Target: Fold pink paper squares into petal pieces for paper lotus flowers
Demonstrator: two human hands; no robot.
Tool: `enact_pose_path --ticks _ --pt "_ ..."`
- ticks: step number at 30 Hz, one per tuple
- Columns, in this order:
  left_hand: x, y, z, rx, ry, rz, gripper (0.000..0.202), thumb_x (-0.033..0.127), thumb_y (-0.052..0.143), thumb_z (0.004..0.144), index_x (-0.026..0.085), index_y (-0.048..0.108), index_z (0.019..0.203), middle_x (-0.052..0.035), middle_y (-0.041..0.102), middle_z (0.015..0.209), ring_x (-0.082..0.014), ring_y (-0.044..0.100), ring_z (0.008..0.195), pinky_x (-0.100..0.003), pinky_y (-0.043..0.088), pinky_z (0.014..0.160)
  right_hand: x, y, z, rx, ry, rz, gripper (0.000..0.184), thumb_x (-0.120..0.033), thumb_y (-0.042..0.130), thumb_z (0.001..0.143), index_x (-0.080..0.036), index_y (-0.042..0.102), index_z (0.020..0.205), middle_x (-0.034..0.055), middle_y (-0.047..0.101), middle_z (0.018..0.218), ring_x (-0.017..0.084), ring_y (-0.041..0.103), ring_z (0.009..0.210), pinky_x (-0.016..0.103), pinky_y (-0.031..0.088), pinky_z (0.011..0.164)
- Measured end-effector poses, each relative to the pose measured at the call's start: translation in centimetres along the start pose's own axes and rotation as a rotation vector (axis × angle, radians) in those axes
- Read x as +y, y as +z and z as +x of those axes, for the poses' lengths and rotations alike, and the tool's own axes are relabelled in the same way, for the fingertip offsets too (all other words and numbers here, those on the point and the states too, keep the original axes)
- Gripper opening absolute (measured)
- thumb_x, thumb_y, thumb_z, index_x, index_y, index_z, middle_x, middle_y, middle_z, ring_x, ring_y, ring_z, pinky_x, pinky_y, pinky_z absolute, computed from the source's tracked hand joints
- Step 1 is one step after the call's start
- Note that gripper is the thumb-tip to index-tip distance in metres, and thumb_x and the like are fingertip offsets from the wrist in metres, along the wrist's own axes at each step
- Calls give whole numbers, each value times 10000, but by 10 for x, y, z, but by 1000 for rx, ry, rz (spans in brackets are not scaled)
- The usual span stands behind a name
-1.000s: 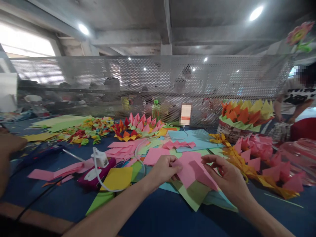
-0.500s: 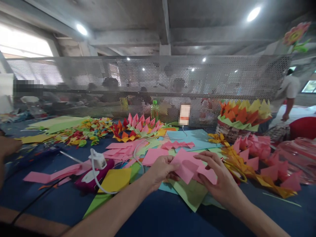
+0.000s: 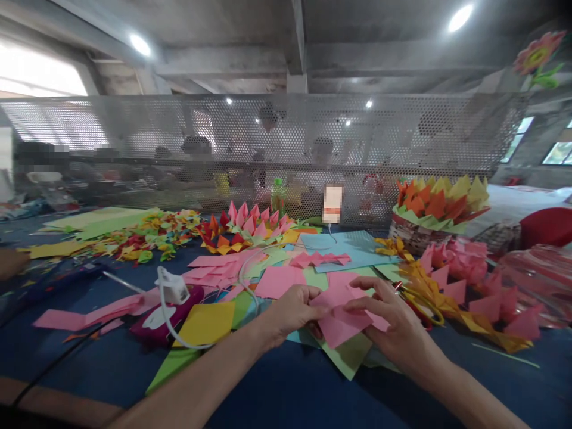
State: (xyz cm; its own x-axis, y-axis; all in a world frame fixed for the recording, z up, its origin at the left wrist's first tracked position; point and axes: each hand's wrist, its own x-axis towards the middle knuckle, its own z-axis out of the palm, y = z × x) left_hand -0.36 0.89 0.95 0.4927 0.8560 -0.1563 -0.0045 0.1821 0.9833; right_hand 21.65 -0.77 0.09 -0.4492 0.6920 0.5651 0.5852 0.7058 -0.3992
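Pink paper (image 3: 346, 325) is held between my two hands over the blue table. On its left edge, my left hand (image 3: 297, 310) pinches it between thumb and fingers. My right hand (image 3: 384, 310) grips the right side, its index finger lying across the paper and its thumb hidden beneath. A further pink piece shows under the right fingers; whether it is joined cannot be told. Below the hands lies a pale green sheet (image 3: 351, 356). Just left of them rests a pink sheet (image 3: 279, 281), and a zigzag-folded pink strip (image 3: 320, 259) lies beyond.
At left, a white cable runs from a white plug (image 3: 173, 286) past yellow paper (image 3: 205, 322). Yellow-handled scissors (image 3: 424, 307) lie right of my hand, near folded pink points (image 3: 456, 292). A basket of folded paper (image 3: 420, 235) and a green bottle (image 3: 277, 195) stand behind.
The pink paper has turned and dropped slightly, now lying flatter toward me. My right fingers have moved left onto it. The walking person at the right has left the view.
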Motion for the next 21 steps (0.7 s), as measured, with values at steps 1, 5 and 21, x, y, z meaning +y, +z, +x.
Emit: enact_pose_path --ticks 1,5,21 --pt "0 0 0 -2 -1 13 417 428 820 609 93 643 784 -17 617 631 -103 573 508 -213 487 528 -1 -1 0 -11 -16 -14 219 -144 594 850 -290 721 953 84 519 1210 259 555 1079 378 503 834" --pt "-3 1 0 13 1 76 340 382 788 628 109 616 735 -10 599 606 -110 557 506 -211 452 503 -8 -4 3 -33 -77 -55 167 -195 628 871 -307 749 897 74 581 1117 252 562 1036 369 497 803" --pt "-11 -1 7 63 111 205 237 322 721 673 110 636 734 27 543 565 -91 490 501 -184 344 471 -6 -2 3 -50 308 345 134 -374 716 796 -255 712 856 67 646 1144 279 531 1172 409 394 990"
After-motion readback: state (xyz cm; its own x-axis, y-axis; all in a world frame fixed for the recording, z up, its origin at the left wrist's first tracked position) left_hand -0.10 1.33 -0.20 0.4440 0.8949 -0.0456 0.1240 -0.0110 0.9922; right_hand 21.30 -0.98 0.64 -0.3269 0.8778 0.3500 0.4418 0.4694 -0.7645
